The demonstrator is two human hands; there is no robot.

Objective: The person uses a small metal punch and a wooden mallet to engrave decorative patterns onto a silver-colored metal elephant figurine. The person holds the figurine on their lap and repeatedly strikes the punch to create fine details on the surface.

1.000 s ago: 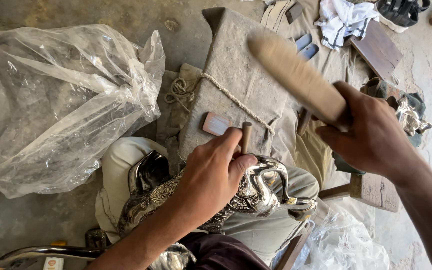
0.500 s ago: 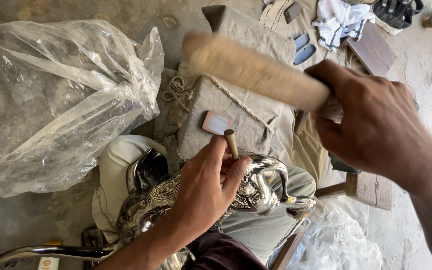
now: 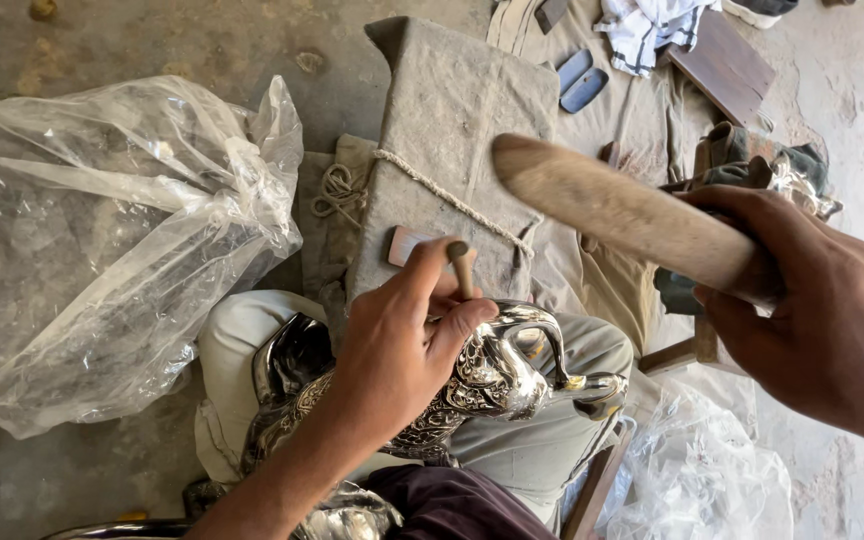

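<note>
So this is a floor workspace, bare grey concrete floor, dusty and stained, with stuff spread all over it. Big crumpled clear plastic bag on the left, another plastic bag near right. In the middle there's a grey cloth-wrapped block tied with rope, sitting on a tan cloth. Far right has a dark wooden board and a checked rag.

The shiny engraved silver figure rests on the person's lap, near centre. Left hand is clamped around a small punch tool, tip down on the figure. Right hand is closed tight on a wooden mallet, held up above and right of the punch, not touching it.
</note>
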